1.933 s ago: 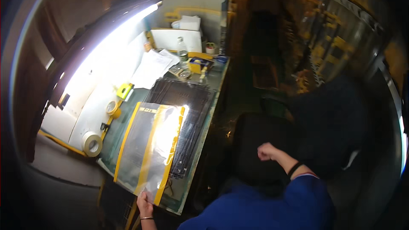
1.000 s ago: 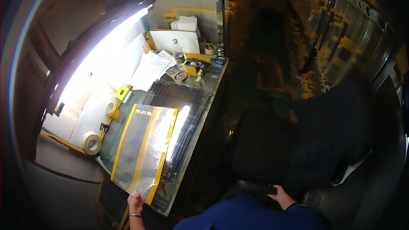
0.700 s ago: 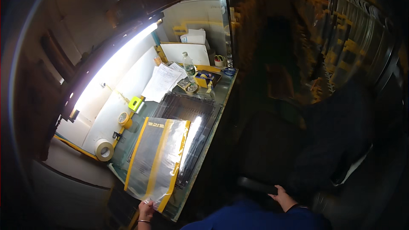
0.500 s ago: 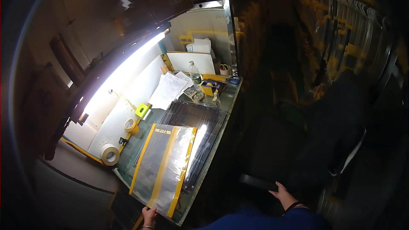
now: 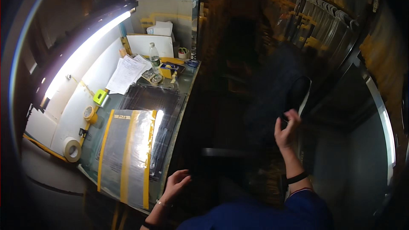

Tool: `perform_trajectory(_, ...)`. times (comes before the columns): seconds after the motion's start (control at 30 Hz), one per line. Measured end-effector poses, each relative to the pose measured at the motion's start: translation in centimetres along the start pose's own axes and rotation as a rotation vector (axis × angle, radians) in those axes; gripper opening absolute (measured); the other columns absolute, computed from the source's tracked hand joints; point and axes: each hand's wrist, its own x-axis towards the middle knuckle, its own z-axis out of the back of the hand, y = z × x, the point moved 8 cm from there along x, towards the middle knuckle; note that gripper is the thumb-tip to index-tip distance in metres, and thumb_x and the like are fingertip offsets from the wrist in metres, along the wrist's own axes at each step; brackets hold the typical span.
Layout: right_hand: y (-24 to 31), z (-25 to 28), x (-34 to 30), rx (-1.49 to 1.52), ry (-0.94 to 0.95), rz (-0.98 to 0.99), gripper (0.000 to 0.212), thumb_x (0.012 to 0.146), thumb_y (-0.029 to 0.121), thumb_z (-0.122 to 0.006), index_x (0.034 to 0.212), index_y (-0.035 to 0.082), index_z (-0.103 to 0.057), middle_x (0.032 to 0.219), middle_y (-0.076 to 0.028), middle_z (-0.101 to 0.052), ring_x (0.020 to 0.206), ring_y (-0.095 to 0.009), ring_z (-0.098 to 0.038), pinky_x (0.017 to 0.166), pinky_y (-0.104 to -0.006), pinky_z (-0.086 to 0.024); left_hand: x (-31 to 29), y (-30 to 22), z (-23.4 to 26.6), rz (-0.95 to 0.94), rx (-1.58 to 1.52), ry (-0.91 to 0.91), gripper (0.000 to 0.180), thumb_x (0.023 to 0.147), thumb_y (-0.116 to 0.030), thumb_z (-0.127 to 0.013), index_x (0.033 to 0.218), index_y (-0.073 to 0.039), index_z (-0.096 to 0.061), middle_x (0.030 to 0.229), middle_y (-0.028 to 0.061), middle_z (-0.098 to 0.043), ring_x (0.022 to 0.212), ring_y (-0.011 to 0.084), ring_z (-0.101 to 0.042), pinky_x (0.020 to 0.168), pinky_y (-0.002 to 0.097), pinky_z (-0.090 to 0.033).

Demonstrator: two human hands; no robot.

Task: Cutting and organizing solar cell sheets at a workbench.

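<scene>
We judged the step a free-handed reach: our left hand [image 5: 174,185], fingers parted, hung beside the table [image 5: 88,157]; our right hand [image 5: 288,132], fingers spread, stood before dark cloth [image 5: 275,85]. The yellow-striped clear sheet [image 5: 126,157] lay on the table; gripping it called for pinching an edge.

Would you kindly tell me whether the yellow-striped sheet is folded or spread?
Spread: the sheet lies flat, overlapping the black stack, all three yellow strips showing.
</scene>
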Motion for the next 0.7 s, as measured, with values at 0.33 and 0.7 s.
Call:
perform_trajectory(0.33, -16.7, -6.7, 2.1, 0.156, 0.125, -0.517, 0.101, 0.057, 0.008, -0.072, 0.133, -0.001, -0.007, 0.131, -0.026, -0.024, 0.123, -0.035, -0.026, 0.102, -0.0418, -0.02, 16.8, 19.5, -4.3, 0.752, -0.359, -0.081, 0.049, 0.071, -0.03, -0.07, 0.098, 0.0, -0.042, 0.084, 0.0069, -0.048, 0.068, 0.0189, -0.053, 0.055, 0.0346, -0.046)
perform_trajectory(0.7, -32.3, -9.0, -7.2, -0.004, 0.451, -0.885, 0.039, 0.082, 0.015, -0.053, 0.115, -0.005, -0.045, 0.121, -0.015, -0.047, 0.112, -0.023, -0.043, 0.094, -0.0302, -0.03, 22.4, 22.7, -7.6, 0.792, -0.331, -0.289, 0.048, 0.081, -0.02, -0.06, 0.118, -0.002, -0.036, 0.115, 0.014, -0.043, 0.102, 0.0295, -0.048, 0.075, 0.0552, -0.044)
